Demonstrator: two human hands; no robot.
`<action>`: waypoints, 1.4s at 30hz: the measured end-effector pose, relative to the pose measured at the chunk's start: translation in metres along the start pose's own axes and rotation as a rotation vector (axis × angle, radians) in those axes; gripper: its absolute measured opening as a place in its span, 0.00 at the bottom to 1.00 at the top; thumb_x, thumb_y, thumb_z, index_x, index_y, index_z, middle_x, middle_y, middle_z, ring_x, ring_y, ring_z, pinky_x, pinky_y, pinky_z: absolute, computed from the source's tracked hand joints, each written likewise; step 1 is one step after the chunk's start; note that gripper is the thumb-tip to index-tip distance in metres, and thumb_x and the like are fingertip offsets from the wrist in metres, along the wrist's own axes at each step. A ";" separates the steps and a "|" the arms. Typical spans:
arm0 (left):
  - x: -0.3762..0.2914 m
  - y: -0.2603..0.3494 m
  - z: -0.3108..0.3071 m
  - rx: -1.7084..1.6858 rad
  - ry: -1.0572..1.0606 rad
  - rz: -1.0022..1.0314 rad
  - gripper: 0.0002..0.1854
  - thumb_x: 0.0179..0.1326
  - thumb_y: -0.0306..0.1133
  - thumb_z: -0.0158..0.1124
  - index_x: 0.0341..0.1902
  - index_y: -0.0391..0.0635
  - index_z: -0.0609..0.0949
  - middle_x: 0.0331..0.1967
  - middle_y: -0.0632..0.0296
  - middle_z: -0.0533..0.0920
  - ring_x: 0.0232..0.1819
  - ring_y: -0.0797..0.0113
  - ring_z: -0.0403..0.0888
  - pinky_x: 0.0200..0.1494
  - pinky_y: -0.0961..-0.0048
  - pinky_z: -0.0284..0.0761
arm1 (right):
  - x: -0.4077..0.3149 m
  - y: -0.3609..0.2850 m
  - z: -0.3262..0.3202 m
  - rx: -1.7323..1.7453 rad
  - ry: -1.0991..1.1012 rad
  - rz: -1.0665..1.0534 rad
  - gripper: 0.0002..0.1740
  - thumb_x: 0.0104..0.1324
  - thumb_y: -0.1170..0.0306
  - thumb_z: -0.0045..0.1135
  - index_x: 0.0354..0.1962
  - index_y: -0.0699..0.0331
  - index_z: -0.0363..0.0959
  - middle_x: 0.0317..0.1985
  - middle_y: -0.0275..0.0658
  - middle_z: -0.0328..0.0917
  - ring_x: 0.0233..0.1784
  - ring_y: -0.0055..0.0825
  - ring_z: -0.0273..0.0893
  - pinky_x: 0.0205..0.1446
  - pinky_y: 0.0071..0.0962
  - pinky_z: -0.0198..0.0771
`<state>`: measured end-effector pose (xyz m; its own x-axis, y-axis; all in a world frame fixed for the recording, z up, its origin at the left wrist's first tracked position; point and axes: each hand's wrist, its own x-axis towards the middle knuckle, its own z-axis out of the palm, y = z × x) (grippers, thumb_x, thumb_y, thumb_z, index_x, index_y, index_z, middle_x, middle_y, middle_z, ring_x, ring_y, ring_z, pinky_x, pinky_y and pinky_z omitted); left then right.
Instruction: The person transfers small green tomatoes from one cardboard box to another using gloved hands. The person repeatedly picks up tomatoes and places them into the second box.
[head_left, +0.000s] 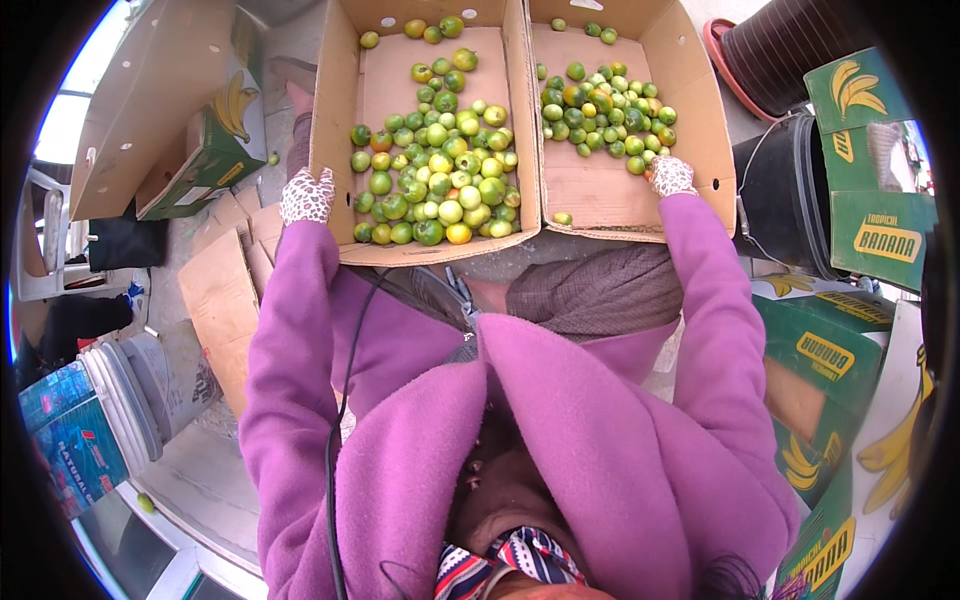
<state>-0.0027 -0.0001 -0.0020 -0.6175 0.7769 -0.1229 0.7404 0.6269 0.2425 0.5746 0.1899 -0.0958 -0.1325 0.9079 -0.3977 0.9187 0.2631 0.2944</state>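
Two cardboard boxes stand side by side before me, the left box (426, 255) and the right box (709, 135). Green tomatoes (450, 169), some turning orange, are heaped in the left one; a smaller heap of tomatoes (604, 112) lies in the right one. My left hand (308, 196), in a leopard-print glove, grips the near left wall of the left box. My right hand (673, 177), gloved alike, is inside the right box at the heap's near right edge. A reddish tomato shows at its fingertips; whether it is held is unclear. One tomato (562, 218) lies apart near the front wall.
A black bucket (780, 187) and green banana cartons (817, 352) stand at the right. Left are a large upright carton (142, 97), flattened cardboard (225, 300) and stacked pails (124, 397). A black cable (345, 390) runs down over my coat.
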 end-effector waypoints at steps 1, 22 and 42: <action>0.001 -0.001 0.002 -0.011 -0.004 0.008 0.22 0.61 0.50 0.54 0.48 0.45 0.81 0.43 0.46 0.82 0.48 0.47 0.79 0.52 0.57 0.73 | 0.005 0.004 0.008 0.006 -0.017 0.004 0.20 0.60 0.53 0.55 0.43 0.56 0.77 0.44 0.42 0.80 0.50 0.38 0.77 0.51 0.42 0.73; 0.003 -0.001 0.002 0.047 0.003 -0.026 0.24 0.60 0.51 0.55 0.46 0.41 0.80 0.41 0.42 0.82 0.48 0.45 0.79 0.53 0.56 0.72 | -0.021 -0.052 -0.080 0.590 0.000 0.047 0.33 0.57 0.51 0.59 0.56 0.59 0.70 0.57 0.45 0.72 0.61 0.39 0.69 0.66 0.37 0.63; -0.005 0.003 -0.007 0.034 0.018 -0.034 0.24 0.60 0.50 0.55 0.49 0.41 0.80 0.44 0.44 0.81 0.50 0.46 0.78 0.55 0.56 0.71 | -0.010 -0.092 -0.057 0.252 -0.078 -0.128 0.23 0.54 0.61 0.63 0.48 0.60 0.75 0.50 0.42 0.77 0.54 0.39 0.74 0.54 0.41 0.70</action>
<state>0.0009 -0.0024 0.0058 -0.6467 0.7543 -0.1134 0.7274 0.6546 0.2057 0.4702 0.1748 -0.0696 -0.2333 0.8423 -0.4858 0.9612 0.2754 0.0160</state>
